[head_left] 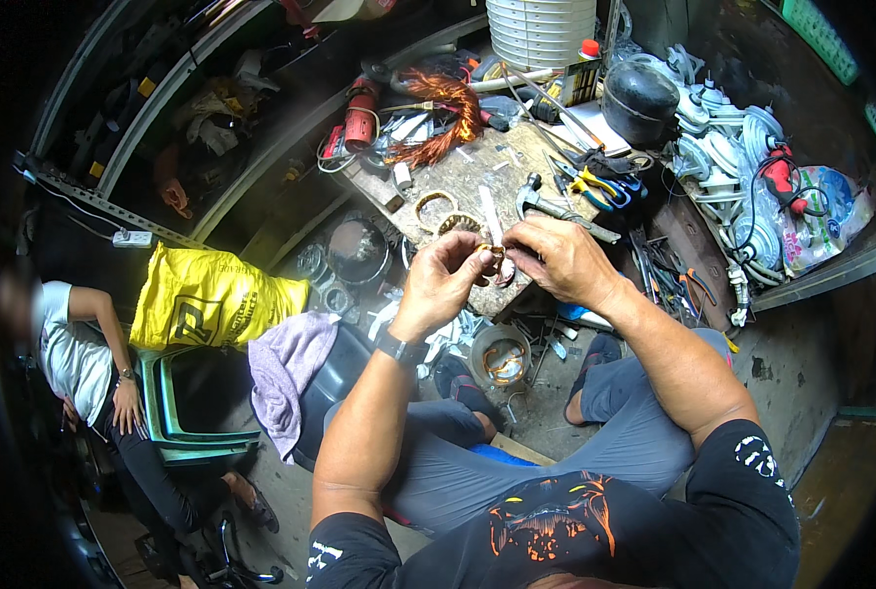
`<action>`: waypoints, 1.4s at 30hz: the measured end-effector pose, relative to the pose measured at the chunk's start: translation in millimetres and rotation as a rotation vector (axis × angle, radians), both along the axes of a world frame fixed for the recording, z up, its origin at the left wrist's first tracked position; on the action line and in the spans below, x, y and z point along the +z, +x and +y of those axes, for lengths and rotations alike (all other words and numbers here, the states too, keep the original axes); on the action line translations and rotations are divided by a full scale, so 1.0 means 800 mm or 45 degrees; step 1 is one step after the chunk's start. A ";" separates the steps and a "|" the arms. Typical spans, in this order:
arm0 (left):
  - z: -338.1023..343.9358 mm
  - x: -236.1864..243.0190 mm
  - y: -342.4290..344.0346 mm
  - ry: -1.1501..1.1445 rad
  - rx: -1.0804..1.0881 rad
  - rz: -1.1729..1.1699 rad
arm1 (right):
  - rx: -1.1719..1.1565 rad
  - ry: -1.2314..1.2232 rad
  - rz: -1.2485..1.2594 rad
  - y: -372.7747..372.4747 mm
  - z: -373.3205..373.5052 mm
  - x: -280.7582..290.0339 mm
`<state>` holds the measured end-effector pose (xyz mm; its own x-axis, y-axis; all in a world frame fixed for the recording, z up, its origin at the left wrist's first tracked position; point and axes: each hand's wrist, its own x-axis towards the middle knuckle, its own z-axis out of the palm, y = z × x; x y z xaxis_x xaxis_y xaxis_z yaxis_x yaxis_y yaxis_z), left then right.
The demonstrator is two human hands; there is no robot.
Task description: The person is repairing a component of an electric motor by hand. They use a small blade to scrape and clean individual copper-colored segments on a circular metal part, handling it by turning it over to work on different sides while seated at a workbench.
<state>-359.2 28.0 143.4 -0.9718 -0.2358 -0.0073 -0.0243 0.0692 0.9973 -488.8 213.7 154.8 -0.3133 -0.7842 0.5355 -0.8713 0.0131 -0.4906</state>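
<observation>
My left hand [448,270] pinches a small copper-coloured coil piece [489,259] with thumb and forefinger. My right hand [556,255] has bent fingers closed at the same piece; what exactly they grip is too small to tell. Just behind lie a coil-wound ring [460,225] and a pale thin ring [428,206] on the worn wooden bench [477,167]. A white strip [489,204] stands out beyond my fingers. A hammer [566,211] lies to the right, with yellow-blue pliers [595,191] behind it and loose copper wire [448,108] farther back.
A co-worker [84,344] is at the left by a green plastic chair [178,412], yellow sack [202,294] and lilac towel [281,383]. White parts [733,167] and red power tool [782,177] crowd the right. A pot with coils [500,355] sits between my feet.
</observation>
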 end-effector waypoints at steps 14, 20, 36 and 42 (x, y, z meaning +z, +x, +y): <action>-0.017 0.007 0.004 -0.392 -0.167 0.175 | 0.150 0.204 -1.575 -0.011 -0.001 -0.005; -0.016 0.009 0.010 0.005 -0.332 0.098 | -0.066 0.162 -1.404 -0.029 -0.008 -0.055; -0.018 0.000 0.003 0.570 -0.020 -0.172 | 0.149 0.221 -0.998 -0.025 0.003 -0.018; -0.016 -0.010 0.000 0.233 -0.090 -0.162 | 0.095 0.195 -1.261 0.001 -0.004 -0.014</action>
<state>-359.4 15.4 135.7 -0.9743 -0.1509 -0.1674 -0.1523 -0.1069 0.9825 -488.3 210.1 144.0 -0.5104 -0.8586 -0.0480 -0.0725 0.0985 -0.9925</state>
